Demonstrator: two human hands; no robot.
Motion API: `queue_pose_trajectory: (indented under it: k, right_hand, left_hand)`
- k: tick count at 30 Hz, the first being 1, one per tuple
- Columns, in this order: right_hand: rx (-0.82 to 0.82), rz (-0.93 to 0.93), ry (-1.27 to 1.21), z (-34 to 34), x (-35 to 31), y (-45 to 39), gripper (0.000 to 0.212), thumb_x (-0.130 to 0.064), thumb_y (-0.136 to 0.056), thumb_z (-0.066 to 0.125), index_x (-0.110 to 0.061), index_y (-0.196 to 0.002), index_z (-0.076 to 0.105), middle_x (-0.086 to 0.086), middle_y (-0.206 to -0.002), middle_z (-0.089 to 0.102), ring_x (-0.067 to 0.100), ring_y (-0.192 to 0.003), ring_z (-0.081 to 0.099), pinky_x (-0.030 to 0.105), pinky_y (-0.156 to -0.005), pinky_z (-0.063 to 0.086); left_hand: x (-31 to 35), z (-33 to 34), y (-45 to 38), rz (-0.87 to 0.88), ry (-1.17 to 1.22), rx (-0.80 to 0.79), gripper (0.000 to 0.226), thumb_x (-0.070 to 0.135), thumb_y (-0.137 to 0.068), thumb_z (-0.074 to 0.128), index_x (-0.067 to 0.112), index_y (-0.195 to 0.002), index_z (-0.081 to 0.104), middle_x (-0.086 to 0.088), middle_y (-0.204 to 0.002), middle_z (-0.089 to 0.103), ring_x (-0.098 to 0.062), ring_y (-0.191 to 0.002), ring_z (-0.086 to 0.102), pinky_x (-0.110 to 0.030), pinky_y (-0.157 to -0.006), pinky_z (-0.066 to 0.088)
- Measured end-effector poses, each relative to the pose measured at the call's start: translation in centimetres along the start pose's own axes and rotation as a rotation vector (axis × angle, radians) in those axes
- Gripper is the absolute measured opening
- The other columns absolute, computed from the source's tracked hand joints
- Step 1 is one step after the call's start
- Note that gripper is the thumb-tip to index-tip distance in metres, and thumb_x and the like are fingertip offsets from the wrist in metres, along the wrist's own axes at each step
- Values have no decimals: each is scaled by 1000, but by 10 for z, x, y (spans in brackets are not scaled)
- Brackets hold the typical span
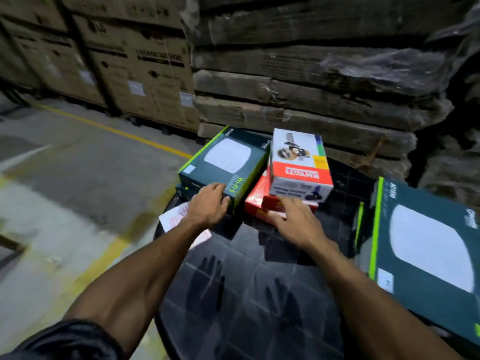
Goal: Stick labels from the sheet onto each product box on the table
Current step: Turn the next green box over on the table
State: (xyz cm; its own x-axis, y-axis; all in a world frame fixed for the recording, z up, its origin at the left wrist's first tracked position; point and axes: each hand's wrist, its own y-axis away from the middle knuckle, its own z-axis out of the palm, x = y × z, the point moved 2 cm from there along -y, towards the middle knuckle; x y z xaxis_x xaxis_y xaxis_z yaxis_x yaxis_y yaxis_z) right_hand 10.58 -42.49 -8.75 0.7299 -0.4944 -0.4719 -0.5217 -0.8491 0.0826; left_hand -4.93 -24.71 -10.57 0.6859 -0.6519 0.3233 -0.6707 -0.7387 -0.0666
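On the dark round table [249, 294] lies a stack of dark green Wi-Fi boxes [223, 162] at the far left. My left hand [207, 206] rests on the near corner of the top one, fingers bent over its edge. A white and red box [298, 165] sits on flat red boxes [255, 201] beside it. My right hand [296, 222] lies with spread fingers on the red boxes, just below the white box. The label sheet [174, 216], white with red print, lies at the table's left edge, partly hidden under my left wrist.
More dark green boxes [426, 255] are stacked at the table's right side. Behind the table stand piles of flattened cardboard [311, 87] and large cartons [135, 68]. The concrete floor [65, 178] with yellow lines lies to the left.
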Motion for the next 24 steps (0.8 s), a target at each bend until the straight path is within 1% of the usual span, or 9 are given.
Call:
queue_pose_trajectory:
  k: [2, 4, 7, 9, 13, 15, 16, 20, 24]
  right_hand:
    - [-50, -32, 27, 20, -27, -32, 59, -48, -95, 50, -25, -147, 36, 8, -146, 42, 28, -136, 38, 42, -110, 34]
    - [-53, -16, 13, 38, -53, -70, 63, -48, -94, 51, -24, -149, 33, 10, -148, 41, 27, -137, 37, 40, -112, 32]
    - [-26, 111, -84, 59, -81, -126, 69, -48, -93, 55, -21, -151, 31, 13, -150, 40, 27, -139, 36, 36, -114, 29]
    - [-16, 231, -126, 70, -88, -156, 74, -54, -90, 55, -25, -152, 27, 16, -149, 40, 30, -137, 38, 38, -112, 32]
    - [-19, 437, -164, 85, -87, -199, 88, -70, -78, 52, -39, -152, 15, 18, -152, 31, 37, -135, 39, 48, -110, 37]
    - [-38, 512, -178, 95, -87, -215, 90, -69, -81, 55, -41, -152, 8, 19, -156, 21, 41, -137, 36, 55, -110, 35]
    - [-34, 539, -178, 99, -86, -222, 91, -67, -82, 57, -40, -153, 6, 19, -156, 19, 43, -137, 34, 55, -110, 34]
    - [1, 613, -199, 107, -82, -245, 91, -62, -85, 59, -38, -154, 5, 22, -153, 24, 41, -139, 31, 52, -112, 32]
    - [44, 682, -253, 116, -80, -256, 92, -65, -83, 60, -39, -154, 7, 23, -154, 20, 40, -140, 29, 47, -112, 29]
  left_hand:
    - [-39, -8, -30, -13, -17, -5, 46, 33, -96, 49, 13, -138, 48, -9, -143, 48, -30, -130, 45, -42, -105, 39]
    - [-75, -12, -66, -1, -30, -27, 47, 32, -96, 48, 12, -139, 47, -10, -144, 48, -29, -131, 45, -41, -106, 39]
    - [-119, -12, -122, 16, -7, -63, 47, 33, -95, 49, 12, -137, 46, -13, -140, 49, -32, -127, 47, -42, -103, 41]
    - [-138, -9, -152, 0, 13, -108, 53, 37, -94, 49, 16, -142, 39, -14, -141, 47, -34, -127, 46, -45, -102, 41]
    - [-159, 7, -199, -46, 140, -219, 66, 48, -92, 51, 22, -148, 28, -15, -147, 39, -34, -133, 39, -46, -106, 37]
    - [-167, 17, -215, -62, 186, -269, 74, 55, -90, 51, 26, -151, 22, -13, -152, 33, -34, -136, 36, -47, -109, 35]
    - [-169, 21, -221, -65, 199, -287, 76, 57, -90, 52, 27, -152, 20, -12, -154, 31, -34, -138, 35, -47, -109, 34]
    - [-171, 36, -240, -14, 368, -354, 82, 53, -90, 58, 26, -155, 16, -12, -157, 27, -31, -142, 29, -44, -114, 29]
    - [-175, 53, -250, -28, 457, -360, 88, 56, -84, 65, 29, -154, 19, -14, -156, 30, -29, -142, 30, -42, -115, 29]
